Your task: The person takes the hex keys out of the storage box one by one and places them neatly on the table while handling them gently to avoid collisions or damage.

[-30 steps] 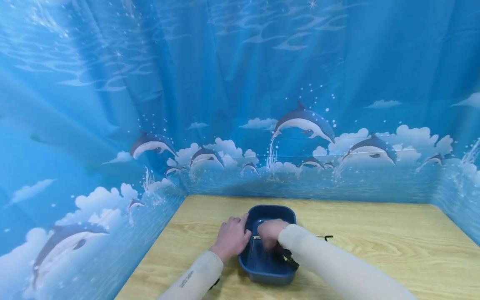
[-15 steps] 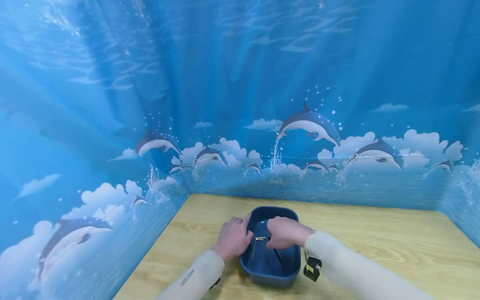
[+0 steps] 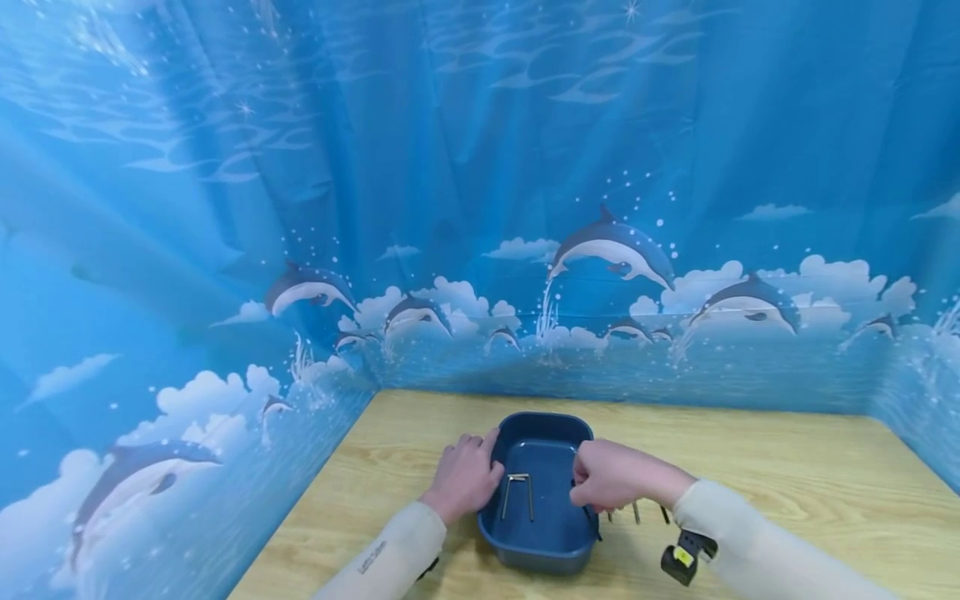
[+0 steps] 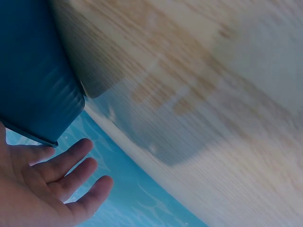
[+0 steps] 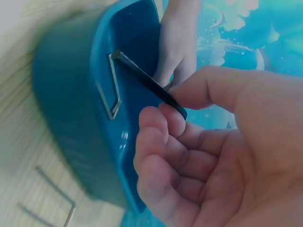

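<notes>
My right hand (image 3: 618,477) hovers over the right rim of a blue plastic bin (image 3: 536,560). Between thumb and forefinger it pinches a black hex key (image 5: 147,81), seen best in the right wrist view; part of the key is hidden by the fingers. My left hand (image 3: 467,475) rests at the bin's left rim, its fingers loosely spread in the left wrist view. Metal hex keys (image 3: 532,504) lie on the bin floor, bent ends close together.
More hex keys (image 3: 637,512) lie on the wooden table (image 3: 750,467), right of the bin and partly under my right arm. A blue dolphin-print curtain (image 3: 480,208) closes off the back and sides. A small black camera (image 3: 678,564) hangs at my right wrist.
My right hand has moved from inside the bin out to its right rim, carrying the black hex key. The keys on the bin floor have come into full sight. My left hand has stayed put.
</notes>
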Tool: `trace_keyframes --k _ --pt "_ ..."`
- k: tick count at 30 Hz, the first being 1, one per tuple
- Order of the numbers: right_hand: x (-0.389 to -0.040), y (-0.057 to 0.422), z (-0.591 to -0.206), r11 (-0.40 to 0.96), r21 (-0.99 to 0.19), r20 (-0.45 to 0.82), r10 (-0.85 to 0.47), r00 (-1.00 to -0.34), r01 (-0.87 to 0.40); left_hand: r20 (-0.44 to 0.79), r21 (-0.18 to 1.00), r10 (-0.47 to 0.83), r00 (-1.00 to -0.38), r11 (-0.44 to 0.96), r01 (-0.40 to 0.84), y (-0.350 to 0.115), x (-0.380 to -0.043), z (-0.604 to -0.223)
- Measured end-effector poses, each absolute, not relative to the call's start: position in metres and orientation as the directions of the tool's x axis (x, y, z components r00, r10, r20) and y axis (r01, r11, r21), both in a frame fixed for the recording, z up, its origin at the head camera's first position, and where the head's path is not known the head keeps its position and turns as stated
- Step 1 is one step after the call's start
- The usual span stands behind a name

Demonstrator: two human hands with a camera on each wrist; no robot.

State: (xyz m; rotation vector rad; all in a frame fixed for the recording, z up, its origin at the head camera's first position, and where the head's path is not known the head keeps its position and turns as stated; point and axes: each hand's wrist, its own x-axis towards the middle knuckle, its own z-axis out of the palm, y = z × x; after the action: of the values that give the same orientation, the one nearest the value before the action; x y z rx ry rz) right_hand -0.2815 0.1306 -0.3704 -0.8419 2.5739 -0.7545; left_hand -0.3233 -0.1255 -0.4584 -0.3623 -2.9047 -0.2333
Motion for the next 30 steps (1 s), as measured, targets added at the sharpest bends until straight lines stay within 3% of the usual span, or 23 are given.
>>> trace_keyframes --k 23,30 --pt "-0.279 0.22 -0.421 0.667 -0.657 -0.148 -0.572 -0.807 -0.352 0.186 0.158 0.218 -0.958 0.956 0.248 -0.124 -0.32 -0.453" --pt "-0.282 0.238 -0.434 0.738 -0.625 -0.198 -0.466 -0.862 -0.255 0.177 0.162 0.213 -0.961 0.957 0.242 -0.124 -0.32 -0.454"
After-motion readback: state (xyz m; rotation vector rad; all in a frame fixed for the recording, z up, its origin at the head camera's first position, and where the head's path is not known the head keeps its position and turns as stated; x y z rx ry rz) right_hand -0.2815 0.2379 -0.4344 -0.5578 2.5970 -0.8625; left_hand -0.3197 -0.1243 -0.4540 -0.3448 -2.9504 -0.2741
